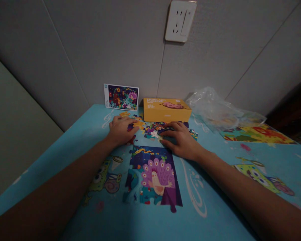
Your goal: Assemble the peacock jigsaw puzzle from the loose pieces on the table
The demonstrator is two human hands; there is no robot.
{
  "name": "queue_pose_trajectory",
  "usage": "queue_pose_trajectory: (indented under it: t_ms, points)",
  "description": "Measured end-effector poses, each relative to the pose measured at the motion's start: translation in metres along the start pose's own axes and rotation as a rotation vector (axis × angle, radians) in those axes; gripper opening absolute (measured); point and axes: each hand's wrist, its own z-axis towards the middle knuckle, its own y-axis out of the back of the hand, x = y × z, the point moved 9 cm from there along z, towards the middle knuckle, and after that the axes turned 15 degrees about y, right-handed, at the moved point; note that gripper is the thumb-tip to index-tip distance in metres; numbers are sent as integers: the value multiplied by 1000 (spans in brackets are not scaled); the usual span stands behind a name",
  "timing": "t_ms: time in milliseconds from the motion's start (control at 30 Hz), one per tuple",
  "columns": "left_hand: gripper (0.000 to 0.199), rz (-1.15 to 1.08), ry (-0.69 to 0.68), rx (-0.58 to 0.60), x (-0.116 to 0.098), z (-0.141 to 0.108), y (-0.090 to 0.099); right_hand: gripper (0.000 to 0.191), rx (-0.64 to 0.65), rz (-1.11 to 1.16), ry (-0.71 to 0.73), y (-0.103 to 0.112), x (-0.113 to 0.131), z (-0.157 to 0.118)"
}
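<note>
My left hand rests on the far part of the table, its fingers stretched out over loose jigsaw pieces. Those pieces are partly hidden under its fingertips. Opposite it, my right hand lies with fingers apart and touches other pieces of the heap. Neither hand visibly grips a piece. Nearer to me, between my forearms, is a joined section of puzzle with a purple peacock on it. Its left and lower edges are uneven, with tabs sticking out.
A yellow puzzle box stands behind the pieces. Left of it, a picture card leans on the wall. A clear plastic bag and a bright orange-yellow puzzle picture lie at right. The tablecloth is blue with cartoon prints.
</note>
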Motion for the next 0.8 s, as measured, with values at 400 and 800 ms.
queue_pose_trajectory:
  t_ms: [400, 800]
  points:
    - [73, 226, 232, 40, 37, 14, -4, 31, -1, -9, -3, 1, -3, -3]
    - [51, -4, 301, -174, 53, 42, 11, 30, -20, 12, 1, 2, -1, 0]
